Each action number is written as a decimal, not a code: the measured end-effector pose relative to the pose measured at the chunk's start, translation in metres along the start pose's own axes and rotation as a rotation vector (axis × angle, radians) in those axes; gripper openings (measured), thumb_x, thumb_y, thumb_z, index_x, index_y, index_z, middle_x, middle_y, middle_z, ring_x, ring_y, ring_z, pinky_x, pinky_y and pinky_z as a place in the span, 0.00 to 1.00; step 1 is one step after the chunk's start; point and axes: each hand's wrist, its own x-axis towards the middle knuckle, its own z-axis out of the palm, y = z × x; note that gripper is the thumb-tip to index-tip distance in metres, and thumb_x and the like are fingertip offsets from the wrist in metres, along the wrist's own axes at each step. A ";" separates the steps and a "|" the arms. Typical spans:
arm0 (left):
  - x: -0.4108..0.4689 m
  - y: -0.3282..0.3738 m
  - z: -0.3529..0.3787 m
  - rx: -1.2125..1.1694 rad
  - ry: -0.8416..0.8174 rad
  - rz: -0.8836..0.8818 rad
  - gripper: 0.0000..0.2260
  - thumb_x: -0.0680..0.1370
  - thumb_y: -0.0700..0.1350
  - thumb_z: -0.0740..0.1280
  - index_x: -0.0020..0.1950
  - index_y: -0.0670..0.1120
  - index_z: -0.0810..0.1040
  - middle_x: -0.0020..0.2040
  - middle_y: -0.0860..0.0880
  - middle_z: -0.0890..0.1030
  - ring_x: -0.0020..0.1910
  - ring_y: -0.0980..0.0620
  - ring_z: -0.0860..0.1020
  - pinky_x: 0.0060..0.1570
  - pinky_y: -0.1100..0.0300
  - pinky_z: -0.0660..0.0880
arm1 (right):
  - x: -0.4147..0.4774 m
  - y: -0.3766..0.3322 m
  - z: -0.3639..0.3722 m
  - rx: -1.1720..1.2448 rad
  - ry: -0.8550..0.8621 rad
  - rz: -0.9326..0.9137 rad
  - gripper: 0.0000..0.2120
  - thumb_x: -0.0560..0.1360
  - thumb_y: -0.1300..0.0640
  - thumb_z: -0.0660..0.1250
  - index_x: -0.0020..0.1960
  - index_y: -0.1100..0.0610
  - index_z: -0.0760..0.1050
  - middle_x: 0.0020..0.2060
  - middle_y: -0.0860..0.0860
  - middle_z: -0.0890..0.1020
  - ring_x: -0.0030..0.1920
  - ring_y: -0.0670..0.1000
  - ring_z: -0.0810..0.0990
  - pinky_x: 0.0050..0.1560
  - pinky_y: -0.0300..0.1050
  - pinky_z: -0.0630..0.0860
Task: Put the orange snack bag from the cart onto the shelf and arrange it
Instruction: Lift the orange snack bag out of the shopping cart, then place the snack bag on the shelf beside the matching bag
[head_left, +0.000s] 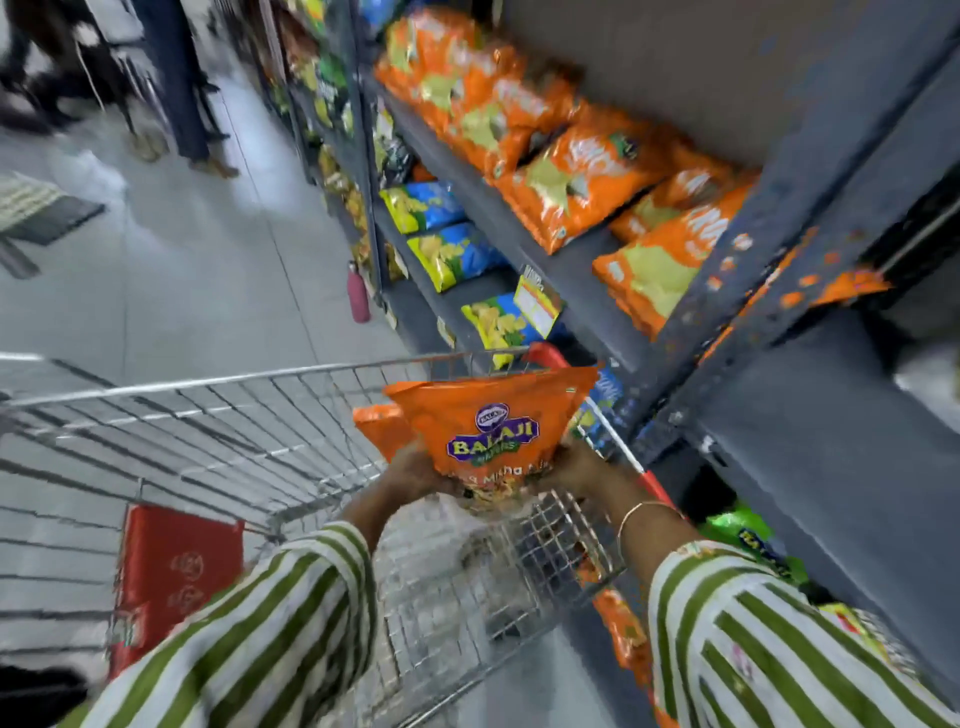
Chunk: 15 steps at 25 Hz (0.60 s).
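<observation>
From my head camera, I hold the orange snack bag up in front of me with both hands, above the far right corner of the wire cart. My left hand grips the bag's lower left edge and my right hand grips its lower right edge, fingers closed onto the packet, which stands upright with its printed face toward me. A second orange bag peeks out just behind it on the left. The bag is not on the shelf; it hangs in the air between the cart and the dark shelf to my right. On that shelf lie rows of similar orange bags, tilted and overlapping. The level below carries blue and yellow bags. A red carton sits by the cart's near left side. My striped sleeves fill the lower edge.
</observation>
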 end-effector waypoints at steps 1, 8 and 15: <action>-0.008 0.019 -0.007 0.001 -0.011 0.040 0.25 0.66 0.29 0.72 0.62 0.35 0.72 0.59 0.39 0.78 0.56 0.48 0.79 0.52 0.61 0.76 | -0.009 -0.006 -0.011 -0.004 0.042 -0.046 0.31 0.62 0.71 0.75 0.63 0.68 0.71 0.59 0.59 0.77 0.61 0.54 0.74 0.67 0.51 0.68; -0.033 0.155 -0.021 0.084 -0.158 0.275 0.25 0.66 0.26 0.70 0.62 0.31 0.70 0.44 0.49 0.85 0.36 0.68 0.79 0.42 0.71 0.78 | -0.122 -0.045 -0.108 -0.034 0.283 -0.238 0.32 0.61 0.62 0.78 0.63 0.60 0.72 0.60 0.58 0.80 0.61 0.55 0.77 0.65 0.51 0.72; -0.040 0.262 0.038 0.322 -0.278 0.272 0.20 0.68 0.39 0.72 0.58 0.42 0.72 0.53 0.44 0.78 0.48 0.46 0.78 0.42 0.53 0.80 | -0.215 -0.012 -0.182 0.151 0.389 -0.202 0.27 0.64 0.66 0.75 0.62 0.61 0.74 0.56 0.52 0.79 0.56 0.49 0.76 0.60 0.41 0.72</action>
